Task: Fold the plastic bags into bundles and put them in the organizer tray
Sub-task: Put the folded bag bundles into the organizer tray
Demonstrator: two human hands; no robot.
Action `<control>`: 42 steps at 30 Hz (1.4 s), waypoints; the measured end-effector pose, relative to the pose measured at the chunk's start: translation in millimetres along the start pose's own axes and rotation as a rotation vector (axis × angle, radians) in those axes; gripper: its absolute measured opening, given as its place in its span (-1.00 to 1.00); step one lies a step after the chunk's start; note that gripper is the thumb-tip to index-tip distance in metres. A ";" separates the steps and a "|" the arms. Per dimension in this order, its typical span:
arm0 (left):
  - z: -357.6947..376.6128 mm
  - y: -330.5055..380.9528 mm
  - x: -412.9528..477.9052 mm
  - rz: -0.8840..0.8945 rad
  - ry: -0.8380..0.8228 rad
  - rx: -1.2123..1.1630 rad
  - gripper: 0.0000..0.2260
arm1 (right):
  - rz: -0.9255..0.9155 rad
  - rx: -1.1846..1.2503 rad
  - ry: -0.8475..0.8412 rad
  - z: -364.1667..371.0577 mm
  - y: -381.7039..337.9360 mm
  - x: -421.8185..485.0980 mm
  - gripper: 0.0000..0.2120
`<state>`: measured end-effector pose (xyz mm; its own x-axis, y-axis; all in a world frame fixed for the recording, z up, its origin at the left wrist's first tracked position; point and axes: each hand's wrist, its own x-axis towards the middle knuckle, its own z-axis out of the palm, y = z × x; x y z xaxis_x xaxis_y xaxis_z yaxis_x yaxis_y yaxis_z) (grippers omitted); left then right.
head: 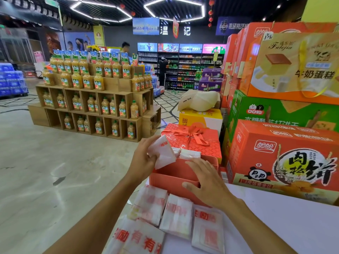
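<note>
My left hand [142, 160] grips a folded white plastic bag bundle [162, 153] with red print, held tilted over the left end of the coral organizer tray [165, 177]. My right hand [205, 182] rests on the tray's front wall, fingers spread and fairly straight, thumb against the outer face. Folded bundles [189, 154] stand in the tray's far compartment. Several folded bags [177, 215] lie on the white table in front of the tray, and a larger flat bag [136, 239] lies at the near edge.
A red gift box with a ribbon [194, 138] sits right behind the tray. Stacked orange and green snack cartons [282, 158] wall off the right side. The white table [286, 224] extends to the right. A juice-bottle display [95, 99] stands across the floor to the left.
</note>
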<state>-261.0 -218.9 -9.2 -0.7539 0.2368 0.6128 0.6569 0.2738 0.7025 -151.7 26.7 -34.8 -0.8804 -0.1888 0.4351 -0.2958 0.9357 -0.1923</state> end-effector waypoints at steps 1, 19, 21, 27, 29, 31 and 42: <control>0.2 -0.7 0.1 -0.007 0.000 -0.008 -0.42 | -0.027 0.068 0.021 -1.3 -3.0 -0.3 -0.45; 11.0 -5.4 26.5 -0.211 -0.176 -0.005 -0.53 | 0.127 -0.184 -0.204 3.4 0.4 9.6 -0.04; 13.1 -8.7 28.6 -0.195 -0.175 0.055 -0.60 | 0.134 -0.149 -0.203 5.4 1.6 8.9 -0.04; 16.0 -23.4 32.8 -0.228 -0.217 0.268 -0.62 | 0.136 -0.114 -0.222 5.7 4.2 9.7 -0.04; 17.6 -22.3 33.5 -0.208 -0.190 0.274 -0.61 | 0.143 -0.096 -0.221 6.6 4.5 10.1 -0.04; 20.1 -24.5 33.0 -0.192 -0.173 0.255 -0.61 | 0.144 -0.084 -0.217 7.5 4.7 9.5 -0.04; 19.8 -24.4 28.2 -0.155 -0.137 0.275 -0.73 | 0.158 -0.064 -0.235 8.6 5.4 9.6 -0.02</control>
<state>-298.3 -200.5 -16.2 -0.8501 0.2904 0.4394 0.5238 0.5530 0.6479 -164.9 27.4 -39.2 -0.9777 -0.0964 0.1868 -0.1309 0.9745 -0.1821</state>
